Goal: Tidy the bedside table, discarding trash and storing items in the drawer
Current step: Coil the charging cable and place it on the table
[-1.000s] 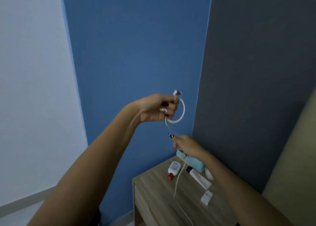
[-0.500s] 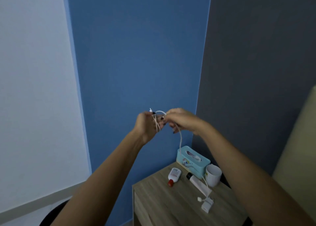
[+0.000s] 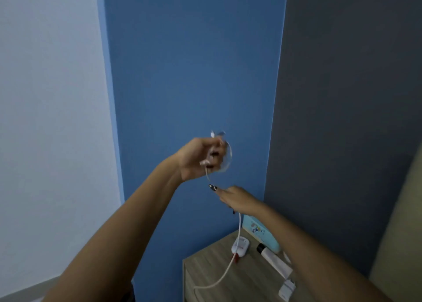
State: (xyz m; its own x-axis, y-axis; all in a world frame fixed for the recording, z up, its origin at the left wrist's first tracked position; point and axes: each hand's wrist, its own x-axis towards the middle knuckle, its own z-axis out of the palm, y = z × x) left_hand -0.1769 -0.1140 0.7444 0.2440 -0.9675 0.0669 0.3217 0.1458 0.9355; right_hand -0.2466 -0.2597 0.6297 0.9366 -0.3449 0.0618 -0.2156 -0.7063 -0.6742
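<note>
My left hand [image 3: 201, 158] is raised in front of the blue wall and grips coiled loops of a white charging cable [image 3: 238, 228], one plug end sticking up above the fingers. Just below and to the right, my right hand [image 3: 233, 199] pinches the same cable, which hangs down from it in a long curve over the wooden bedside table [image 3: 217, 276]. On the table lie a small white bottle with a red cap [image 3: 239, 248], a white tube with a black cap [image 3: 275, 259] and a white charger plug [image 3: 286, 289].
A light blue tissue box [image 3: 260, 232] stands at the table's back edge, partly hidden by my right forearm. The table sits in a corner between the blue wall and a dark grey wall. A beige headboard [image 3: 402, 233] rises at the right.
My hands, together half a second ago, have parted: the left rose with the coil, the right dropped along the cable. The view shifted, and my right arm now hides the white cup.
</note>
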